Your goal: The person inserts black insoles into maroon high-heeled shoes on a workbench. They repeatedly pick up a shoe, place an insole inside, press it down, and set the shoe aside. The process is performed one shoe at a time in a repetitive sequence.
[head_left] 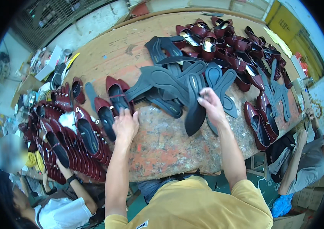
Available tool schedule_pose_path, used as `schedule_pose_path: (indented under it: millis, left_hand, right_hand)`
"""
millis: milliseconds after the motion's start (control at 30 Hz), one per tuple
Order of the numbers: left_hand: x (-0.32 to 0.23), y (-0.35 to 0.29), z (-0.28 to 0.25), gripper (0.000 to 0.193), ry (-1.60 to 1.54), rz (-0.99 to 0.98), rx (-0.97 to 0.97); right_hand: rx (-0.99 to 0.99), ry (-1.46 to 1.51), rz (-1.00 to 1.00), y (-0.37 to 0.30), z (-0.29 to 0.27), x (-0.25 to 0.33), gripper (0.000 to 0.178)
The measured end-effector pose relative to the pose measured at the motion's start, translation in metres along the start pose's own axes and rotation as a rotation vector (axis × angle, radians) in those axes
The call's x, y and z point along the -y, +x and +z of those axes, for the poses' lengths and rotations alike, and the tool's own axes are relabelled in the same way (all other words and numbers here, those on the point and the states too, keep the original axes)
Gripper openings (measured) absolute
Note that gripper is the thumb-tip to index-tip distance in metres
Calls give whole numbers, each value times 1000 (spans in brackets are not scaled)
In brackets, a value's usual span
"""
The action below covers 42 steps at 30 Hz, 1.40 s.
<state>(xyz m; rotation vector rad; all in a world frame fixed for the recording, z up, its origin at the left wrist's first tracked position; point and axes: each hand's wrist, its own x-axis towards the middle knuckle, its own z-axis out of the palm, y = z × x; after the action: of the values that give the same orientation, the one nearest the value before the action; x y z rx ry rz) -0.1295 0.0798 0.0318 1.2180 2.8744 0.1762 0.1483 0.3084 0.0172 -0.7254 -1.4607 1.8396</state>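
My left hand is at the heel end of a glossy burgundy shoe with a dark insole, its fingers bent over the shoe's rear edge. A second burgundy shoe lies just left of it, against the same hand. With thumb and fingers my right hand pinches the edge of a black insole, which hangs heel end toward me. Beneath and behind it spreads a loose pile of dark grey insoles, several overlapping.
Rows of burgundy shoes crowd the table's left side. More burgundy shoes heap at the back right, and a pair stands near the right edge of the worn table. Co-workers sit at left and right.
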Motion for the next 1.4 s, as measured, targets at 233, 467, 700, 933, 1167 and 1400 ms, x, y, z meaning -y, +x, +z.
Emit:
schedule_pose_path:
  millis: [233,467,700,933,1167,1400]
  left_hand:
    - [-148,80,-34,32,-575,662,-495]
    - [-331,193,21,61,-507,732,-82]
    - [-317,201,-38,54,-886,378,101]
    - [-60,-34,-32,26,-1242,423,59]
    - [67,-183,28,23,-816,382,216]
    - [-23,-201,0,43,-291,584,117]
  right_hand:
    - [129,-725,137,-100,-16,-5,34]
    - [-73,-1014,-141,-124,-2,-36,59]
    - [-174,-846,-260,-121,-11,-50,56]
    - [-244,-607,-200,-124,-20,-62,49]
    - [-201,-296,-73,-114,-27,-68,31]
    - [94,-355,102,-84,2,-17,30]
